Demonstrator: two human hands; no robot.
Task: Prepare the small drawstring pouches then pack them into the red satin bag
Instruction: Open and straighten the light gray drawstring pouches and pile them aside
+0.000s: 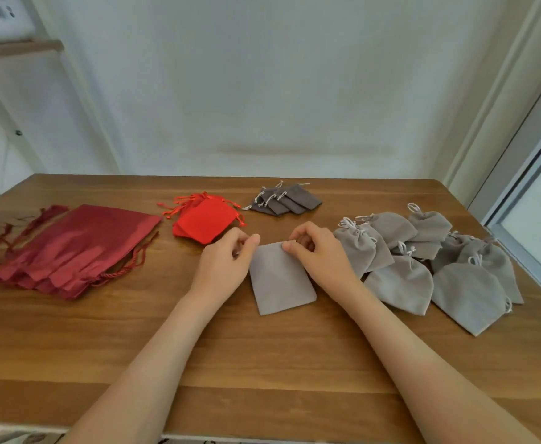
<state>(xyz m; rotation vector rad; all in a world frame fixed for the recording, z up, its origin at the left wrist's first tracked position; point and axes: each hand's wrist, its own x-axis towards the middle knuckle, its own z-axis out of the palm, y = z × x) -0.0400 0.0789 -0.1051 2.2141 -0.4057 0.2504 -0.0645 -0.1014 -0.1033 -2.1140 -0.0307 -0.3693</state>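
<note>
I log left hand and right hand pinching the far mouth corners of a grey pouch, likely light and limp; best gripped there.

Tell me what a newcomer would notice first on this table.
At centre, the left hand and right hand pinch the top corners of a flat grey pouch. To its right sprawls a heap of cinched grey pouches. At far left lies a fanned stack of dark red satin bags, with bright red pouches beside it.
</note>
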